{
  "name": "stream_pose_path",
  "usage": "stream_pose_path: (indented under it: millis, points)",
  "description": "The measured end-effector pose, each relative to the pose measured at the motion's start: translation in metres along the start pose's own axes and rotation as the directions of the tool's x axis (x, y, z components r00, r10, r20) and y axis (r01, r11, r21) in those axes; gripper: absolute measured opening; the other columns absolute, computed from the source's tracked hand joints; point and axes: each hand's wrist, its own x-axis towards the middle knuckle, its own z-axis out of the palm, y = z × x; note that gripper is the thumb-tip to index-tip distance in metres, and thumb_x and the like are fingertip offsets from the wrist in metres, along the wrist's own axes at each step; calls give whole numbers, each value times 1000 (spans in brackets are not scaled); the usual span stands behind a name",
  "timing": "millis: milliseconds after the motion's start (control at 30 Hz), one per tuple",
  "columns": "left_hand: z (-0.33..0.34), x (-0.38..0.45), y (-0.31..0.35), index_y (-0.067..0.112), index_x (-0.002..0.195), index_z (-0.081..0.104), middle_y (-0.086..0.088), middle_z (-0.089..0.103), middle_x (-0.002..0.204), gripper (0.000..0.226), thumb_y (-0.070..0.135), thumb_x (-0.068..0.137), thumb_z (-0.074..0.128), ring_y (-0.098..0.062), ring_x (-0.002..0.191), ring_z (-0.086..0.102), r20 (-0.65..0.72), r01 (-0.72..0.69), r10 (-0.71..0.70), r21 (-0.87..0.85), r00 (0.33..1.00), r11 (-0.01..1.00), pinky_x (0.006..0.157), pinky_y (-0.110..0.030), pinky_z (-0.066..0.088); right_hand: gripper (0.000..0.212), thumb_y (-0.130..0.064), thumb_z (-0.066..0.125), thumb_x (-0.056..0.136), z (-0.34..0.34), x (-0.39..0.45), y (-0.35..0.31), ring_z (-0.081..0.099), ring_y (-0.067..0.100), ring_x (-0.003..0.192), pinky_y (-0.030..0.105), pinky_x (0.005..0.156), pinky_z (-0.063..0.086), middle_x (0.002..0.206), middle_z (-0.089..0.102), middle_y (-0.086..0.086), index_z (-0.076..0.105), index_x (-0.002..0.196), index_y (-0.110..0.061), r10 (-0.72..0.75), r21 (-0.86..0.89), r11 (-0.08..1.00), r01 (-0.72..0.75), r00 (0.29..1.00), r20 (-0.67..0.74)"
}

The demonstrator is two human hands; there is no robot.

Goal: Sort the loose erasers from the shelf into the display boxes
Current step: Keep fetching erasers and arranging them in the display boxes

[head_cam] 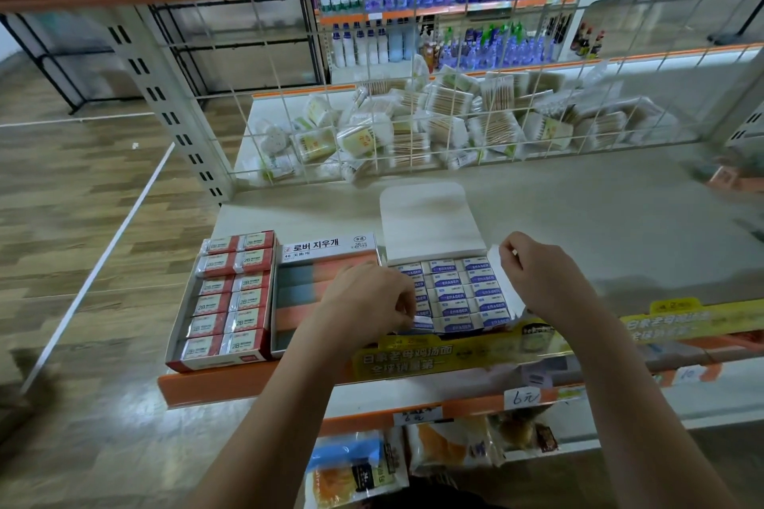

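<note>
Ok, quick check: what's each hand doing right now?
Left hand: fingers curled, pinching a blue-and-white eraser at the front of the display box.
Right hand: fingers curled, pinching the box's white side flap.

A shop — stocked shelves [454, 194], price tags [527, 398]

Behind a white wire grid [413, 124] at the back of the shelf lies a heap of cotton swab packs [434, 124], some tilted, some flat. Farther off, another rack holds rows of bottles [488, 45], blue ones above and white ones to the left. A perforated white upright [165, 95] stands at the left. The floor [74, 219] is wood-patterned, crossed by a white line [103, 260]. Along the shelf's front edge runs a yellow strip [454, 351] with printed text, and below it a handwritten price tag [527, 398]. Snack packets [355, 467] sit on the shelf beneath.
</note>
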Motion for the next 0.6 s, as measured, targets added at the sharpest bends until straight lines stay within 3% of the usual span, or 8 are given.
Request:
stream_pose_path:
  millis: [167,300,400,500,600]
  points:
    - [2,2,2,26,88,63,15,56,83,8,28,82,68,-8,80,55,48,22,-19,-51,999,998,68,-23,44,20,-18,35,100,2,0,2,41,12,46,24,44,26,56,48,0,51,95,-7,0,-3,1000,0,1000,-13]
    - [-1,3,2,25,88,68,12,68,89,6,26,82,69,-6,82,61,83,66,-58,-101,995,993,76,-28,53,19,-18,35,99,4,2,5,41,12,46,24,44,25,56,48,-1,50,93,-9,-12,7,1000,12,1000,-19]
    - [-5,3,10,25,85,69,10,68,90,3,25,82,68,-9,84,61,62,80,-79,-15,995,997,75,-29,52,18,-17,37,98,2,2,6,40,13,46,25,44,26,55,47,-1,51,91,-9,-28,6,1000,28,999,-20]
    - [-14,7,17,24,91,70,7,67,91,12,30,88,59,-13,86,56,-23,84,-82,142,996,986,74,-27,42,20,-21,40,97,-5,2,7,45,16,52,27,49,32,59,51,0,55,91,-9,-26,-6,1000,26,1000,-3]
    - [-26,17,25,25,100,68,4,64,96,22,33,95,48,-16,93,50,-202,80,-39,197,979,977,80,-30,36,19,-24,44,96,-19,0,11,54,22,70,32,62,42,77,60,3,59,96,-11,-39,-37,999,39,999,9]
